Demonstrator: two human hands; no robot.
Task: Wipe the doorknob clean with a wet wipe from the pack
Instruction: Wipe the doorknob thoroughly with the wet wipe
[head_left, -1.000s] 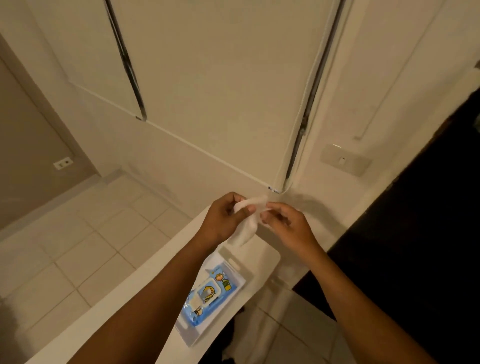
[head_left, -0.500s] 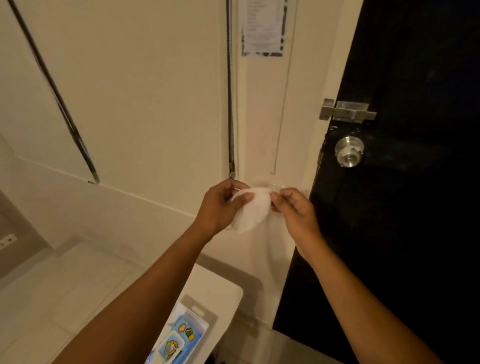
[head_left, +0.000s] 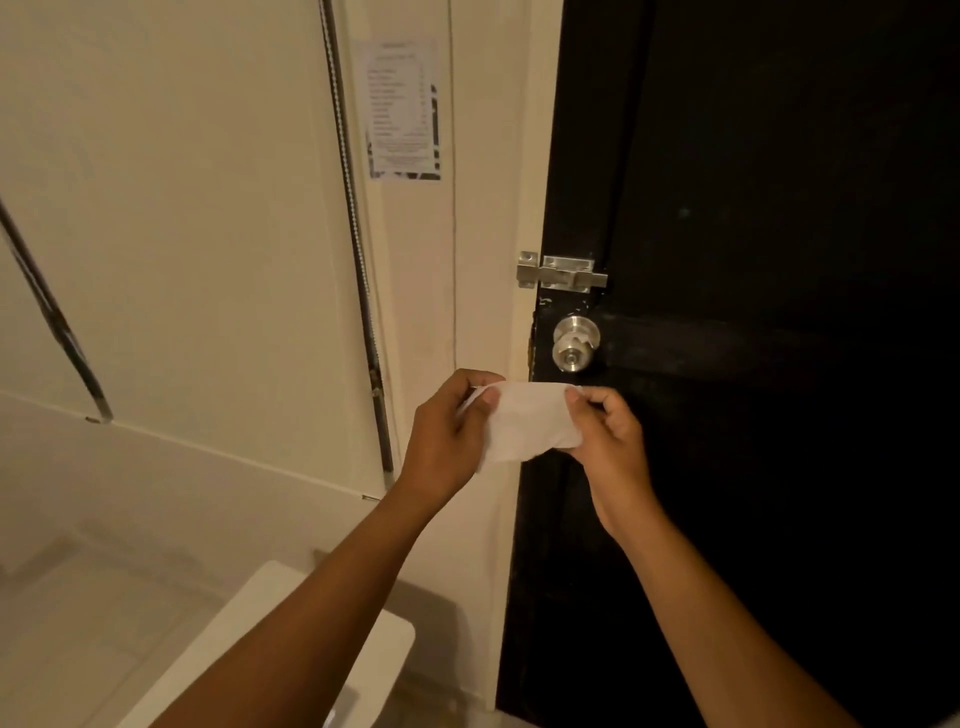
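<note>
both hands' grip stretching wet wipe (head_left: 524, 423) sideways, long axis horizontal, below doorknob (head_left: 574, 344)

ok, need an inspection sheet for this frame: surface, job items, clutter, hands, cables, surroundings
Surface: white rounded-corner tabletop at lower left, pack not in view.
Job's things: white wet wipe stretched open, just below round silver metal doorknob, not touching it.
Clutter: nothing seen.
Grippers: left hand and right hand each pinch a top corner of the wipe.
Cables: nothing seen.
Surroundings: black door, silver slide bolt, printed paper notice on cream wall.
</note>
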